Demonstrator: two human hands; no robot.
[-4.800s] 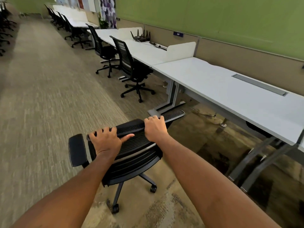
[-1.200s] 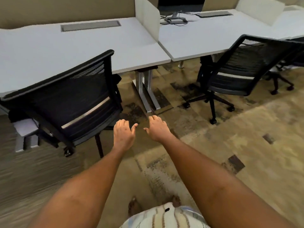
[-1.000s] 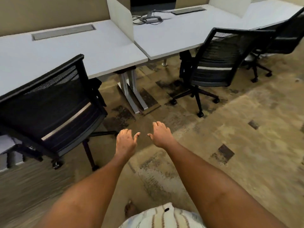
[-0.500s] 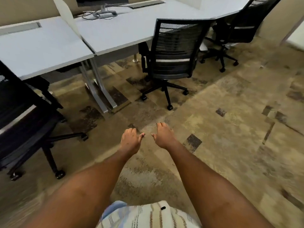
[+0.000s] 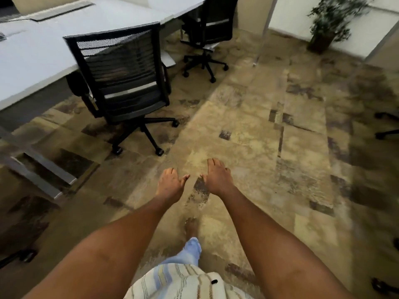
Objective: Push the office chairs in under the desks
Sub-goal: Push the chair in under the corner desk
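A black mesh-backed office chair (image 5: 124, 74) stands at the upper left, its back towards me, drawn out a little from the white desk (image 5: 36, 50). A second black chair (image 5: 212, 22) stands further back by the desk's far end. My left hand (image 5: 171, 183) and my right hand (image 5: 217, 176) hover palm down over the carpet, side by side, fingers loosely apart, holding nothing. Both hands are well short of the near chair, below and to the right of its wheeled base (image 5: 140, 134).
Grey desk legs (image 5: 36, 169) run along the floor at the left. A potted plant (image 5: 330, 20) stands at the top right by a white wall. Caster feet of other chairs (image 5: 386, 126) poke in at the right edge. Patterned carpet (image 5: 269, 158) stretches ahead.
My view has swung right along the desk row: the first chair has left the frame at the left and the second chair now sits closer. My hands stay empty in front of me.
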